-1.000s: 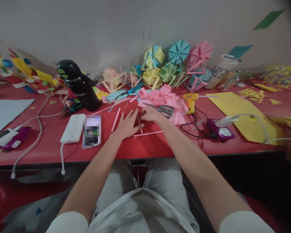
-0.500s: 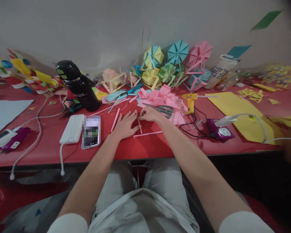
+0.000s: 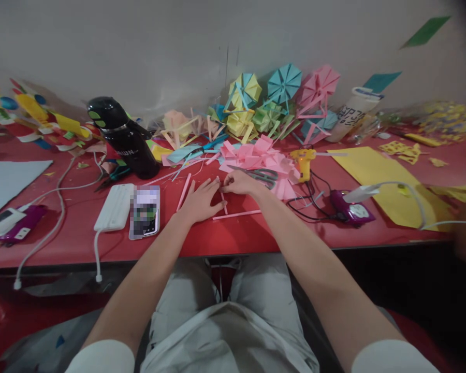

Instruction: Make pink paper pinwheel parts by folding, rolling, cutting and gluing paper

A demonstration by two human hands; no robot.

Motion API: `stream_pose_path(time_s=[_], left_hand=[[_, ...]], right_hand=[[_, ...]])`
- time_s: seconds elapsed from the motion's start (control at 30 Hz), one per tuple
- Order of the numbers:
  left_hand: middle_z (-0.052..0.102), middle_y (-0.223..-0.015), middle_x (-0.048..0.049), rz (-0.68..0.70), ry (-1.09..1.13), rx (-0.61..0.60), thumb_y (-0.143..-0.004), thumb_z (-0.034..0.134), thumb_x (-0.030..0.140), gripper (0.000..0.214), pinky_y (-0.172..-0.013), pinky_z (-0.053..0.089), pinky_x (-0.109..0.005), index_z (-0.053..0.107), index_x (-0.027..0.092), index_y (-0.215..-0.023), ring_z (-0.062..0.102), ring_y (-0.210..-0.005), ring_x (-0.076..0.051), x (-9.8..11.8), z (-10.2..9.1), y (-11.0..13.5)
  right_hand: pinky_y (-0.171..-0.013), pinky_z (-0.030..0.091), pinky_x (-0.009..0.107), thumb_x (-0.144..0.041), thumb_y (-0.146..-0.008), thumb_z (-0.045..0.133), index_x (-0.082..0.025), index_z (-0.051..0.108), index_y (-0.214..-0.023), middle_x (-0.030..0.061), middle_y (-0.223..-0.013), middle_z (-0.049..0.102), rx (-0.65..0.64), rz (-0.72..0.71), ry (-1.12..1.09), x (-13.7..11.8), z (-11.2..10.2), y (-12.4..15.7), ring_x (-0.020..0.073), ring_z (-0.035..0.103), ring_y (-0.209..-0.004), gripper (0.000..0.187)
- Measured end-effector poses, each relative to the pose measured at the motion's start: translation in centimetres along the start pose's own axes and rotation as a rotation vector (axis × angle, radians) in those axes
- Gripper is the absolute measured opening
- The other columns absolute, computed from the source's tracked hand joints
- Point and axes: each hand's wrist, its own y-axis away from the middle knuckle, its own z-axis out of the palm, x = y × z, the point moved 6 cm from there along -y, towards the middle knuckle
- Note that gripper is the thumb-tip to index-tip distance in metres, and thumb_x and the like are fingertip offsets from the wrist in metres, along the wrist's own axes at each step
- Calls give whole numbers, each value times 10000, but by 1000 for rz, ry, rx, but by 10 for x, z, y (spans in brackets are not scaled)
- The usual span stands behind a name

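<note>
My left hand (image 3: 202, 201) lies flat on the red table, fingers stretched out, with its thumb against a thin pink paper strip (image 3: 224, 203). At the far end of that strip, the fingers of my right hand (image 3: 236, 182) are pinched together on it. Crosswise below lies a second pink paper stick (image 3: 236, 214), touching or very near the strip's lower end. Another pink stick (image 3: 184, 191) rests left of my left hand. Behind my right hand are grey-handled scissors (image 3: 266, 177) and a heap of folded pink paper pieces (image 3: 256, 155).
A phone (image 3: 145, 212), a white power bank (image 3: 115, 207) and a black bottle (image 3: 126, 140) stand or lie left. To the right are a yellow glue gun (image 3: 304, 163), its cord, a purple power socket (image 3: 351, 208) and yellow paper (image 3: 388, 186). Paper umbrellas (image 3: 285, 84) line the wall.
Both hands keep nearly the same position on the strip. The view has shifted very slightly.
</note>
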Motion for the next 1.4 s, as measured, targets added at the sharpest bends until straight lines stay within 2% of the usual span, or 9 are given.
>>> stream_pose_path(time_s=[0.17, 0.47, 0.8, 1.07, 1.4], left_hand=[[259, -1653, -58, -8, 19, 11, -947, 451, 544, 718, -1239, 84, -597, 297, 222, -1571, 243, -1529, -277, -1, 1, 0], [291, -1642, -44, -3, 14, 25, -967, 407, 535, 645, -1236, 82, -605, 360, 255, -1546, 254, -1525, -280, -3, 3, -1], [273, -1649, -38, -21, 10, 21, -964, 417, 540, 663, -1239, 88, -597, 337, 253, -1557, 250, -1526, -281, -2, 3, -1], [267, -1652, -35, -20, 8, 14, -959, 432, 541, 661, -1239, 85, -594, 341, 266, -1554, 243, -1529, -278, 0, 2, 0], [219, -1664, -43, -1, 11, -6, -932, 449, 634, 769, -1234, 41, -612, 288, 247, -1577, 203, -1539, -300, -3, 5, 0]], right_hand=[[-621, 420, 215, -262, -693, 779, -156, 687, -731, -6, -724, 682, 13, -20, 7, 0, -1, 2, 107, 577, -672, 146], [-633, 423, 207, -211, -728, 759, -153, 684, -747, 4, -750, 693, 6, -5, 14, -1, 0, 2, 103, 577, -677, 96], [-626, 411, 211, -204, -701, 783, -151, 675, -753, -5, -748, 677, 14, -16, 20, 1, 1, -1, 102, 560, -673, 131], [-642, 407, 216, -275, -716, 789, -153, 672, -799, -20, -747, 623, -7, -135, -39, 7, 3, 1, 97, 529, -680, 188], [-648, 401, 242, -332, -671, 818, -158, 659, -797, -30, -738, 608, 35, -155, -87, 13, 7, 0, 105, 521, -670, 267]])
